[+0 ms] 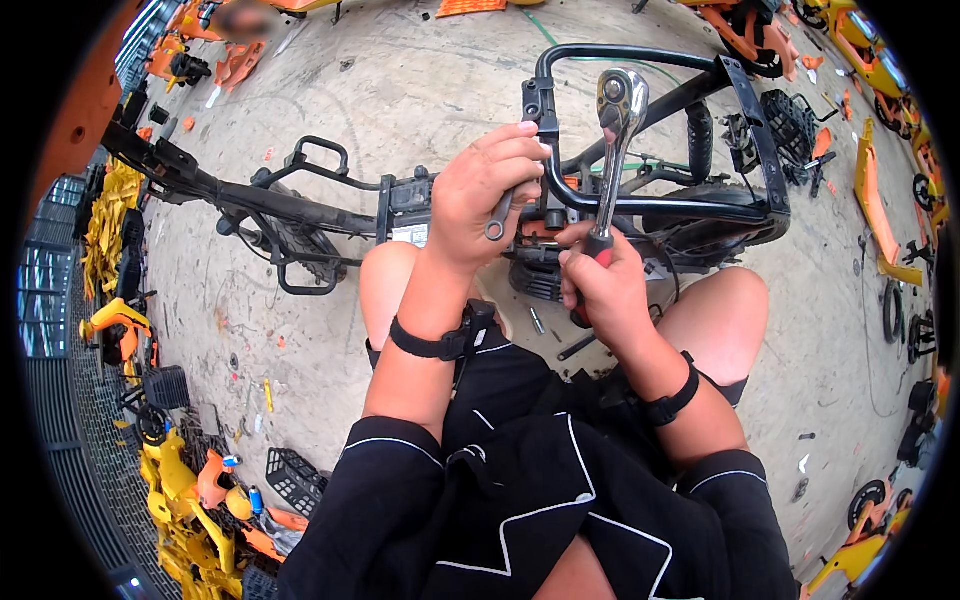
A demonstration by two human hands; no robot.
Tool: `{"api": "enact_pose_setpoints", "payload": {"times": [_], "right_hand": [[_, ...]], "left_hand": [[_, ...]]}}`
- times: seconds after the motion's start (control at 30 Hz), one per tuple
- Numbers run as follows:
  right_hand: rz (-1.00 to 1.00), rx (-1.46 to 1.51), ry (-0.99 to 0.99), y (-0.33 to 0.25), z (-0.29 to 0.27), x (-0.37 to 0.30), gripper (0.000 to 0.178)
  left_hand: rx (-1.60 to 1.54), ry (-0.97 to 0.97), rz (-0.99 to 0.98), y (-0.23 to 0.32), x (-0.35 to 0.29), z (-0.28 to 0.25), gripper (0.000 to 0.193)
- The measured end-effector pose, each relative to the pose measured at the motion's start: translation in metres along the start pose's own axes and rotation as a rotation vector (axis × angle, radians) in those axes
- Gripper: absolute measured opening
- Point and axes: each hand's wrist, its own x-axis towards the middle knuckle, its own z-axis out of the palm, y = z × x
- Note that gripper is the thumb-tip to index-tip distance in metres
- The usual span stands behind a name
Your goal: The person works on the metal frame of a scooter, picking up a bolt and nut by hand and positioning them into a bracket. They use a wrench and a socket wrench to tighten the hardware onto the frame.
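My right hand is closed round the red and black handle of a ratchet wrench, its chrome head pointing up and away from me. In my left hand is a small wrench, whose ring end sticks out below the curled fingers. That hand is right beside the black tubular frame of a stripped electric bike or scooter, its fingertips near a bracket on the tube. The ratchet head appears over the frame's loop; whether it touches anything I cannot tell.
The long black front section stretches left between my knees and beyond. A socket and dark rod-like tools lie on the concrete floor. Yellow and orange body panels are heaped at left; more panels lie at right.
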Motion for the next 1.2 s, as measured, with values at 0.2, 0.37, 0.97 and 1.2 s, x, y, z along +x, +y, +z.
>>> {"api": "enact_pose_setpoints", "payload": {"times": [0.2, 0.37, 0.97, 1.2], "right_hand": [[-0.036, -0.01, 0.006, 0.005, 0.0, 0.0, 0.017], [-0.029, -0.029, -0.014, 0.004, 0.001, -0.001, 0.017], [-0.046, -0.115, -0.198, 0.018, -0.003, -0.004, 0.014], [-0.123, 0.025, -0.296, 0.051, 0.009, -0.001, 0.01]], "left_hand": [[0.043, -0.034, -0.014, 0.01, 0.006, 0.002, 0.013], [-0.002, 0.073, -0.024, 0.001, -0.004, 0.008, 0.021], [0.079, 0.133, -0.148, -0.013, 0.01, 0.026, 0.016], [-0.038, 0.13, -0.174, -0.023, 0.012, 0.03, 0.021]]}}
